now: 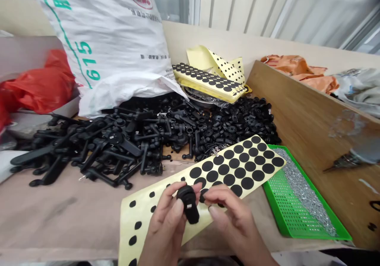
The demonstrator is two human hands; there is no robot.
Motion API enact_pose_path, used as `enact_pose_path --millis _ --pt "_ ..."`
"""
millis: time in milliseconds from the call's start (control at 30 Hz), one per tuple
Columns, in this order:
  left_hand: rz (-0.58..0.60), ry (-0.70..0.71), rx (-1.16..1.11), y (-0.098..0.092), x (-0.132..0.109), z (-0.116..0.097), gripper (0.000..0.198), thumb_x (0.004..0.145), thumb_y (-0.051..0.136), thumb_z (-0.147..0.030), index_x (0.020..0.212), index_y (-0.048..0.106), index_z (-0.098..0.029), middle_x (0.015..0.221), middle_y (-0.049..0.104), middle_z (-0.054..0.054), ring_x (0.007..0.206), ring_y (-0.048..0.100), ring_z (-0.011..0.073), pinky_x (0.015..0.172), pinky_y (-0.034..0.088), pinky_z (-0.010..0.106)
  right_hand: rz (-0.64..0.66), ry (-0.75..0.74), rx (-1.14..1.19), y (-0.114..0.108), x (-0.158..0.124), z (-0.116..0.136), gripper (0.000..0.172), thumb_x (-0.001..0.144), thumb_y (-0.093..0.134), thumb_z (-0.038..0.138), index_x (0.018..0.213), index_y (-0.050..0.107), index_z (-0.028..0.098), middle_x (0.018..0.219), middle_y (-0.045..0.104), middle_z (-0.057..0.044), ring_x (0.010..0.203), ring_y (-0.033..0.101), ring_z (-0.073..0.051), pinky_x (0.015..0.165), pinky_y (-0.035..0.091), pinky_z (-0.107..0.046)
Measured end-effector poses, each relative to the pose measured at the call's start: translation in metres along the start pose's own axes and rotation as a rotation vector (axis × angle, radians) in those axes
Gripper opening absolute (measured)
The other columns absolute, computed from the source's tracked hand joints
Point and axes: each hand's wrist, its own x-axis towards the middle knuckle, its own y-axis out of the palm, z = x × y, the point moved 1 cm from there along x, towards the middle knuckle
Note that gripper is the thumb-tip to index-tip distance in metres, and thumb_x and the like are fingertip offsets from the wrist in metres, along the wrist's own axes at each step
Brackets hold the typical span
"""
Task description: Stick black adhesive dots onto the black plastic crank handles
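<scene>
My left hand (169,218) is closed round a small black plastic part (188,204) with a round head and a short arm, held above a pale yellow sticker sheet (181,181). Just to its right is my right hand (233,218), thumb and forefinger bent close together over the sheet; a small dark edge shows by the thumb, too little to make out. Rows of round black stickers cover the sheet's right part, while its left part has small dark spots.
Black plastic arms (109,143) and round black pieces (240,119) are heaped behind the sheet. At right are a green tray (279,214) of small metal pieces, a wooden board (299,119) and a drill-like tool (346,161). A white sack (115,32) stands behind.
</scene>
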Motion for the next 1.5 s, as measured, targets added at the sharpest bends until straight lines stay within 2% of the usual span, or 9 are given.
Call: enact_pose_path --millis 133,200,367,567,733,867,1000,1200,1500 --pt "0.034 -0.051 -0.114 0.003 0.003 0.004 0.033 0.075 0.070 -0.039 0.104 0.057 -0.029 0.118 0.063 0.003 0.111 0.056 0.0233 0.088 0.048 0.030 0.027 -0.221 -0.280 0.018 -0.004 -0.005 0.037 0.083 0.056 0.017 0.119 0.047 0.023 0.116 0.056 -0.009 0.106 0.052 -0.025 0.090 0.045 -0.038" --pt "0.052 -0.056 -0.131 0.001 0.005 0.007 0.030 0.077 0.069 -0.039 0.103 0.059 -0.028 0.119 0.062 0.003 0.113 0.055 0.0229 0.088 0.048 0.029 0.025 -0.289 -0.388 0.022 -0.006 -0.009 0.041 0.084 0.052 0.013 0.122 0.042 0.022 0.118 0.055 -0.011 0.107 0.050 -0.026 0.092 0.043 -0.041" --pt "0.067 -0.121 -0.075 -0.009 0.008 0.014 0.031 0.080 0.066 -0.038 0.108 0.061 -0.025 0.117 0.062 0.005 0.107 0.058 0.0234 0.084 0.050 0.029 0.071 -0.228 -0.407 0.017 -0.006 -0.012 0.032 0.085 0.045 0.007 0.114 0.047 0.021 0.106 0.059 -0.009 0.096 0.054 -0.022 0.083 0.046 -0.037" --pt "0.085 -0.163 -0.034 -0.014 0.007 0.014 0.035 0.075 0.071 -0.037 0.106 0.066 -0.023 0.114 0.064 0.006 0.101 0.061 0.0238 0.081 0.050 0.028 0.064 -0.188 -0.315 0.012 -0.004 -0.012 0.029 0.087 0.044 0.008 0.113 0.051 0.020 0.108 0.060 -0.009 0.098 0.056 -0.020 0.085 0.048 -0.034" --pt "0.085 -0.098 0.033 -0.008 0.006 0.012 0.032 0.073 0.073 -0.036 0.102 0.069 -0.023 0.111 0.067 0.006 0.095 0.062 0.0227 0.080 0.050 0.028 0.041 -0.269 -0.322 0.008 -0.005 -0.011 0.036 0.085 0.045 0.003 0.117 0.050 0.018 0.110 0.058 -0.010 0.100 0.055 -0.020 0.086 0.048 -0.035" --pt "0.080 -0.019 0.076 -0.005 0.005 0.014 0.035 0.072 0.073 -0.036 0.104 0.068 -0.024 0.114 0.067 0.005 0.095 0.062 0.0199 0.078 0.049 0.023 0.008 -0.409 -0.424 0.004 -0.008 -0.009 0.046 0.082 0.045 -0.001 0.124 0.046 0.017 0.113 0.057 -0.011 0.105 0.053 -0.022 0.091 0.045 -0.041" --pt "0.077 0.055 0.046 -0.003 0.006 0.014 0.034 0.072 0.074 -0.034 0.105 0.067 -0.024 0.111 0.068 0.005 0.103 0.060 0.0213 0.086 0.046 0.024 0.019 -0.473 -0.526 0.003 -0.012 -0.011 0.050 0.081 0.046 -0.002 0.128 0.045 0.015 0.119 0.056 -0.014 0.110 0.052 -0.025 0.097 0.039 -0.048" --pt "0.091 0.078 0.104 -0.006 0.007 0.017 0.032 0.073 0.073 -0.032 0.104 0.068 -0.025 0.111 0.068 0.004 0.105 0.060 0.0221 0.093 0.045 0.027 -0.018 -0.328 -0.295 0.004 -0.009 -0.007 0.036 0.084 0.045 0.000 0.113 0.054 0.020 0.109 0.059 -0.009 0.103 0.056 -0.020 0.086 0.049 -0.035" --pt "0.157 0.197 0.402 -0.019 0.011 0.014 0.031 0.077 0.068 -0.037 0.106 0.069 -0.025 0.117 0.065 0.004 0.115 0.054 0.0259 0.097 0.045 0.030 0.011 -0.123 -0.200 0.003 0.000 0.002 0.014 0.088 0.047 0.010 0.087 0.056 0.021 0.093 0.059 -0.002 0.089 0.057 -0.013 0.078 0.045 -0.025"
